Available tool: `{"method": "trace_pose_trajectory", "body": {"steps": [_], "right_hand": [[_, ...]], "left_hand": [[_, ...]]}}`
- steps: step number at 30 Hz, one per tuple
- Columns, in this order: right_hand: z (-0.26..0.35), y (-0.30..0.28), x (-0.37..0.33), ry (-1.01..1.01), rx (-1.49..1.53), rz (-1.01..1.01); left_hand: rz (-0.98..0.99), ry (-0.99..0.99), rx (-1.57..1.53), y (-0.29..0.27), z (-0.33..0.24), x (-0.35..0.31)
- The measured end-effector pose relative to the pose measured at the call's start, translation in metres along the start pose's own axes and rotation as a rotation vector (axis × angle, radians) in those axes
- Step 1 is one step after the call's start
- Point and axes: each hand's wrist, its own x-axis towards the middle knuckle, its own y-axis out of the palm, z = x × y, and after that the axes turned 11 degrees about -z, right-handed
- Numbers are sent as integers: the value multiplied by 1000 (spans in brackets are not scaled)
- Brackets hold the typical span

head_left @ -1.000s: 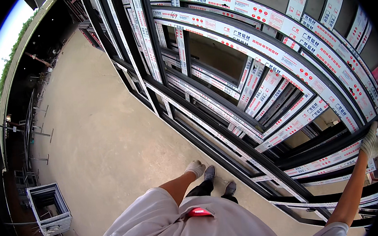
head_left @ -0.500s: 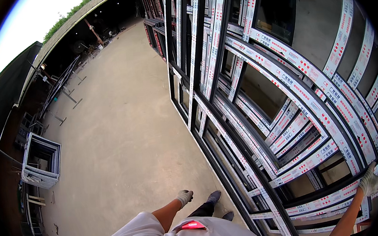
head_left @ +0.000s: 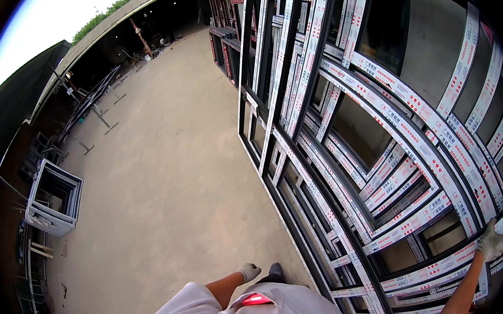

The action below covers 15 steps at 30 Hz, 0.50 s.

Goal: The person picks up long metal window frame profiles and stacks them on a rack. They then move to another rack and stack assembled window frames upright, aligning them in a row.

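At the right, my gloved right hand is closed over a bar of a window frame, one of several stacked upright frames wrapped in white protective film with red and blue print. These frames are black-edged and lean beside me. The fingertips behind the bar are hidden. My gloved left hand hangs low in front of my body, away from the frames. Its fingers are loosely curled in, and nothing shows in them. One dark shoe is visible beside it on the concrete floor.
A stack of smaller white-edged frames stands on the floor at the left. Farther along that side are metal stands with long bars. Red-and-dark frames lean at the far end, near a dark open shed.
My body and view have shifted, with the frames moving slightly rightward in view. My left hand is a little lower. My right hand stays on the same bar. One foot has stepped.
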Motion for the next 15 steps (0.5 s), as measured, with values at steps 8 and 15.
{"method": "trace_pose_trajectory", "body": {"steps": [8,15], "right_hand": [[-5,9,3,43,-49,-18],[1,10,1,21,-89,50]], "left_hand": [[-206,-487,-327,-75,63,-19],[-127,-308,-341,-85,18,-26]]}}
